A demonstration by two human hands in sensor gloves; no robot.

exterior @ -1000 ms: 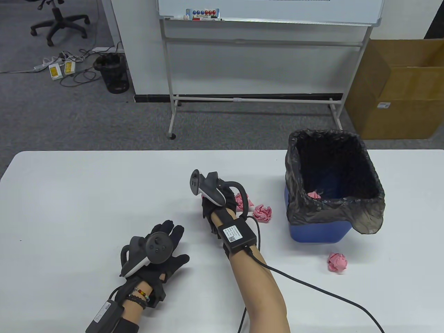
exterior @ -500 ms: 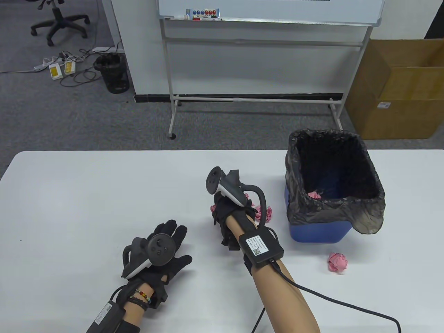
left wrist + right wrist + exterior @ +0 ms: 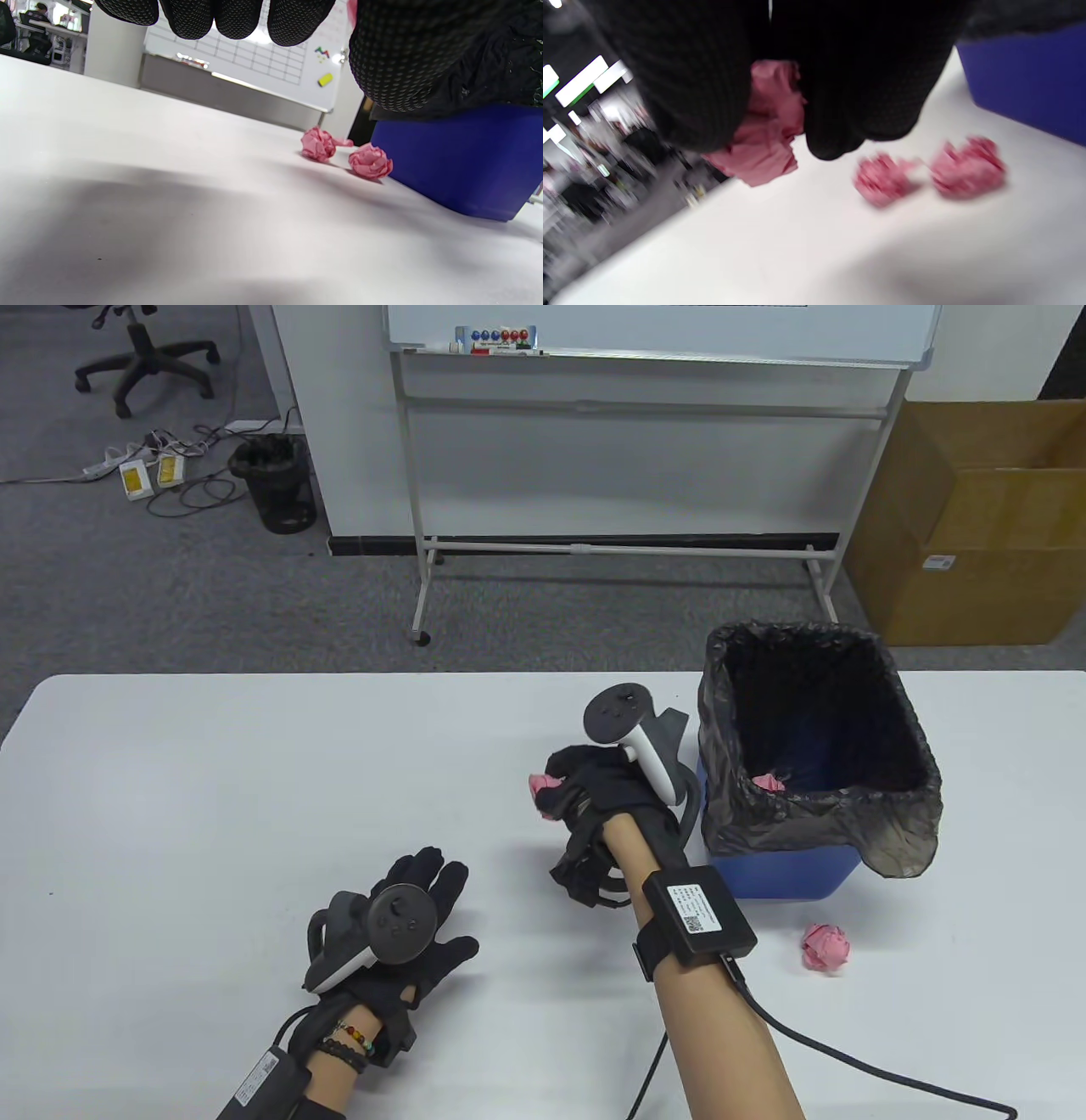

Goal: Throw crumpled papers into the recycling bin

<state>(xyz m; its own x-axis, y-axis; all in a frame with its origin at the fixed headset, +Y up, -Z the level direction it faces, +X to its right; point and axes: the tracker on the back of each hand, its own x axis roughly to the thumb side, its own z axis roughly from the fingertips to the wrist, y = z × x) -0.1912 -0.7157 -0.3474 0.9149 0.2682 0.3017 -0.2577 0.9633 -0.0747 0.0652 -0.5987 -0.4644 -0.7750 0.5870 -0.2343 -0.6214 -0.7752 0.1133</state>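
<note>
Pink crumpled paper (image 3: pixel 763 127) is clenched between the black-gloved fingers (image 3: pixel 683 84) of the right hand (image 3: pixel 607 789), a wad of it protruding from the grasp on the side away from the bin. The hand is raised above the counter (image 3: pixel 212 780), just beside the bin's left wall; judged from this, the ball is lifted and being carried toward the opening, not yet released. The recycling bin (image 3: pixel 780 869), blue with a black liner (image 3: pixel 899 823), stands near the counter's far right corner and holds one pink ball (image 3: pixel 768 782) inside. Two further balls (image 3: pixel 322 144) (image 3: pixel 370 161) lie on the counter close to the bin's left side, hidden by the hand in the table view. Another ball (image 3: pixel 825 947) lies on the counter nearer the front edge, below the bin. The left hand (image 3: pixel 407 933) rests flat on the counter toward the front edge, fingers spread and grasping nothing, evidently idle and well apart from the papers.
</note>
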